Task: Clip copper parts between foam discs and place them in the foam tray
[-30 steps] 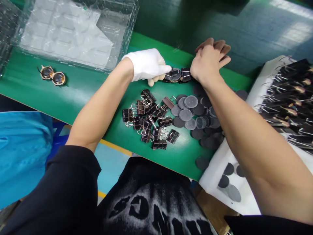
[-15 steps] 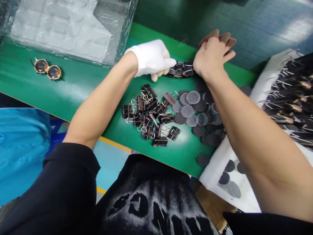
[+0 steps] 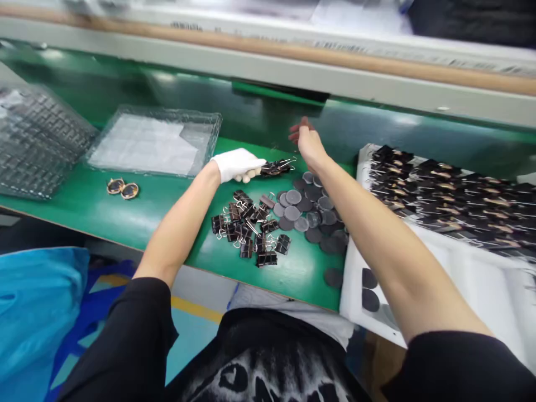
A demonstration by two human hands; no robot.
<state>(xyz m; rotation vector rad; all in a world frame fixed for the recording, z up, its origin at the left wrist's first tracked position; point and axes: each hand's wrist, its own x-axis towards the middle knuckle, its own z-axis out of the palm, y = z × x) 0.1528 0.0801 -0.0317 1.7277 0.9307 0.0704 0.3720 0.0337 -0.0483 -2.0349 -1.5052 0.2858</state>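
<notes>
Left hand (image 3: 238,166), white glove: closed on the left end of a dark clamped piece (image 3: 274,168), thumb along the top, fingers curled in below. The piece sticks out to the right of those fingertips, black binder clips on it, wire handles pointing right. Can't tell what's clamped inside, too small.

Right hand (image 3: 312,146), bare: raised just past the piece's far end, apart from it. Fingers loosely spread, pointing up and left, slightly blurred, nothing visible in them; thumb is hidden.

Straight toward me from the left fingers: heap of loose black binder clips (image 3: 251,229), silver handles every which way. Right of that heap and on my side of the right fingers: spread of grey and black round discs (image 3: 301,206), overlapping, some lying under the line of my forearm. All on the green bench (image 3: 104,223).

Left of the gloved fingers: round gold-rimmed sunglasses (image 3: 122,188), well apart. Beyond those, a clear plastic tray (image 3: 216,125) with a white sheet (image 3: 138,146) in it; farther left, more clear trays (image 3: 42,145), stacked.

Right of the right fingers, past the forearm: white tray (image 3: 352,290), packed rows of clipped dark pieces (image 3: 439,195) at its far side, a few dark discs (image 3: 371,301) at the near corner.
</notes>
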